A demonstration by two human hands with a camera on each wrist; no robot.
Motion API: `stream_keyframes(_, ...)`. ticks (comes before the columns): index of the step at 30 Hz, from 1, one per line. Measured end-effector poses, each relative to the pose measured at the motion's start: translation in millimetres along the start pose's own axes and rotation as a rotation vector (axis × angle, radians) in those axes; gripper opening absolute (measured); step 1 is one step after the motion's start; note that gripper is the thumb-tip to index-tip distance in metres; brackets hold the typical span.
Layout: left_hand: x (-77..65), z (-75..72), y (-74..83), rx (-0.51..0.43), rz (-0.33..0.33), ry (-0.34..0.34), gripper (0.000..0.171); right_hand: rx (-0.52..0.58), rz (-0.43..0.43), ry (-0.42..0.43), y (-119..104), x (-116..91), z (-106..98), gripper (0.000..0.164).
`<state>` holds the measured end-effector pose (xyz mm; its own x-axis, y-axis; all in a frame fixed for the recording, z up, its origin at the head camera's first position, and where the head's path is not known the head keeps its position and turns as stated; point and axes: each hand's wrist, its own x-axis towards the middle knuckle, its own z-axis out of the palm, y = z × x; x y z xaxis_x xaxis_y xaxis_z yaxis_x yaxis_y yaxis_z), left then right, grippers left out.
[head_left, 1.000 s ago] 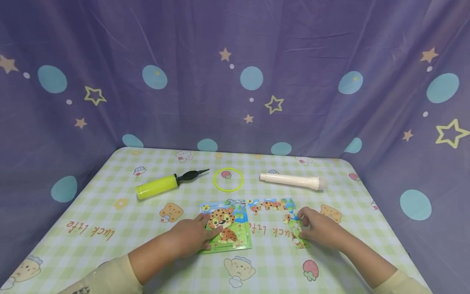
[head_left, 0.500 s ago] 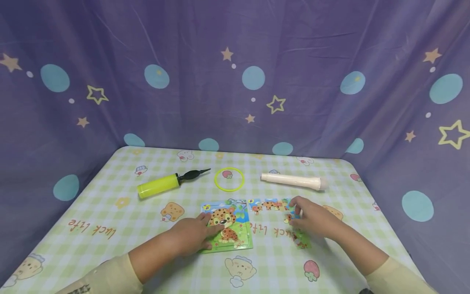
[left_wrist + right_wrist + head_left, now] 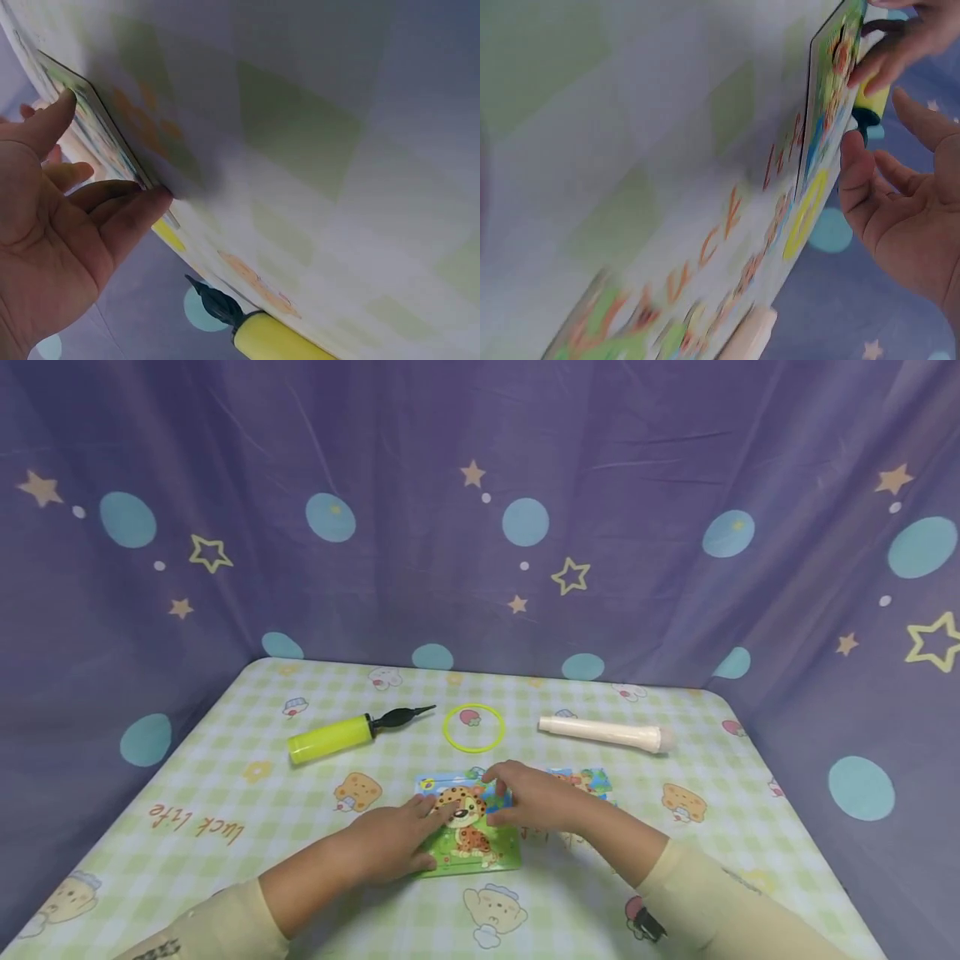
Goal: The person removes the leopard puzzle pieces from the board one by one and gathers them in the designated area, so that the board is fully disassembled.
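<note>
A jigsaw puzzle [image 3: 472,845] with a spotted leopard cub on green and blue lies flat on the table. My left hand [image 3: 390,839] rests at its left side, one finger on the picture; in the left wrist view its fingertips touch the board's edge [image 3: 112,124]. My right hand [image 3: 536,797] is over the puzzle's upper right corner, fingers bent and apart. In the right wrist view nothing shows between thumb and fingers of the right hand [image 3: 907,195]. Several loose puzzle pieces [image 3: 592,779] lie right of the board, partly hidden by the right hand and forearm.
A yellow hand pump [image 3: 330,739] with a black nozzle lies at the back left. Near it is a thin yellow ring [image 3: 475,750]. A pale stick-shaped object [image 3: 603,733] lies at the back right. The table [image 3: 360,910] has a checked cloth; a purple curtain [image 3: 420,568] stands behind.
My right hand has moved left from the loose pieces at the right to above the puzzle, its forearm now covering some pieces. The left hand has stayed at the board.
</note>
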<state>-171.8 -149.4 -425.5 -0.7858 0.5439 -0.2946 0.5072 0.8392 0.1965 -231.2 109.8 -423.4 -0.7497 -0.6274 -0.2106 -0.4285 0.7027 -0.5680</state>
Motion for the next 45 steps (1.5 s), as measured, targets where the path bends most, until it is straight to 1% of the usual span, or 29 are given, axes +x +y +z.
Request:
stream_keyframes(3,-3.4,-3.2,-2.3,-0.043,0.022,-0.005,0.075,-0.022,0.011,-0.035,-6.9,12.9,8.1,0.068)
stream_keyframes(5,-5.7,-5.6,-3.6,-0.039,0.048,-0.014,0.073,-0.051,0.016,-0.044,-9.4,18.9,13.0,0.071)
stream_keyframes(8,-8.8,-7.7,-4.7,0.015,0.1,-0.038,0.068,-0.105,0.017,-0.045,-11.0,25.1,18.6,0.07)
stream_keyframes(11,-12.1,-8.0,-4.1,0.068,0.143,-0.078,0.062,-0.15,0.015,-0.04,-11.6,29.1,21.6,0.066)
stream_keyframes(15,-15.8,-6.1,-1.0,0.091,0.148,-0.126,0.059,-0.18,0.017,-0.034,-11.1,33.5,24.8,0.061)
stream_keyframes(18,-16.3,-5.2,2.2,0.106,0.146,-0.131,0.058,-0.185,0.027,-0.036,-10.6,34.7,26.4,0.057)
stream_keyframes(21,-15.7,-5.3,4.5,0.13,0.152,-0.124,0.057,-0.17,0.031,-0.044,-10.9,35.7,26.3,0.053)
stream_keyframes(27,-14.0,-6.0,7.0,0.167,0.136,-0.118,0.056,-0.135,0.025,-0.062,-12.8,37.1,23.9,0.051)
stream_keyframes(31,-13.4,-5.9,6.8,0.174,0.125,-0.124,0.055,-0.128,0.026,-0.069,-13.1,38.6,23.9,0.051)
stream_keyframes(35,-12.7,-4.9,6.2,0.172,0.127,-0.124,0.055,-0.102,0.036,-0.084,-13.2,41.3,22.4,0.051)
stream_keyframes(42,-13.1,-5.3,7.0,0.172,0.114,-0.127,0.053,0.015,0.047,-0.097,-12.8,41.7,19.9,0.051)
stream_keyframes(45,-13.5,-5.1,7.2,0.172,0.112,-0.131,0.053,0.04,0.034,-0.092,-11.2,40.1,20.8,0.05)
